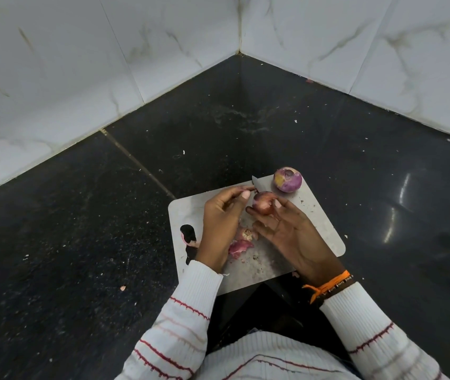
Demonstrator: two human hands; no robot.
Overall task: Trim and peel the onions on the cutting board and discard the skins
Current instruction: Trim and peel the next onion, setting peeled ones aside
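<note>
From the head camera, looking down: the left hand [222, 215] has its fingers curled in, and a short steel knife blade [256, 184] sticks out past its fingertips, pointing away from the person; the handle is hidden inside the curled fingers, so the grip itself cannot be seen in detail. Just right of that hand's thumb, the right hand [287, 229] holds a small reddish-brown onion still in its skin [264, 206] between thumb and fingertips, the remaining fingers spread loosely below it. The onion sits between the two hands, raised a little over the pale rectangular cutting board with rounded corners [319, 223].

Beyond the right hand's fingertips, at the far corner of the board, lies a second onion, peeled, purple with a yellowish patch [287, 179], well apart from either hand. Under the left palm and just beside the right hand's lower fingers lies a small heap of pinkish onion skins and a trimmed end [241, 242]. Left of the left wrist the board has a dark cut-out handle hole [188, 234].

The board rests on a black speckled stone counter [81, 242] set in a corner of white marbled wall tiles [54, 64]. The right wrist wears an orange thread band [328, 283]; both sleeves are white ribbed knit with red stripes [180, 319].
</note>
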